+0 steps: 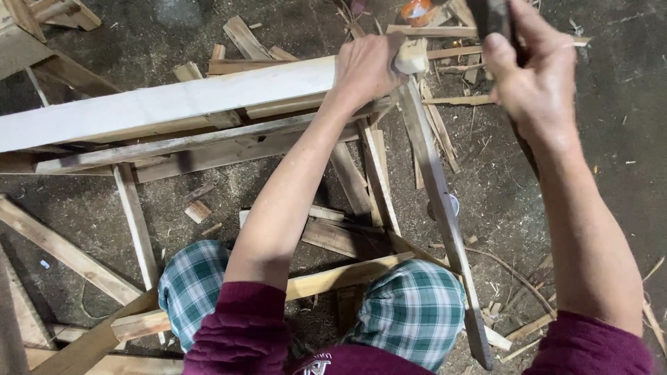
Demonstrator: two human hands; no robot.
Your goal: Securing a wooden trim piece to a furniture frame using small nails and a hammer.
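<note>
My left hand (367,66) grips the right end of a long pale wooden plank (167,104) that lies across a rough wooden frame, next to a small pale block (413,57) at the plank's end. My right hand (535,73) is raised to the right of it and closed around a dark handle (490,17), which runs out of the top of the view; its head is hidden. A thin grey lath (438,194) slants down from under my left hand towards my right knee.
Wood scraps, slats and splinters (431,104) litter the dark dusty floor (611,139). Several loose battens (69,253) lie at the left and below my knees in green checked trousers (413,309). An orange object (417,10) sits at the top.
</note>
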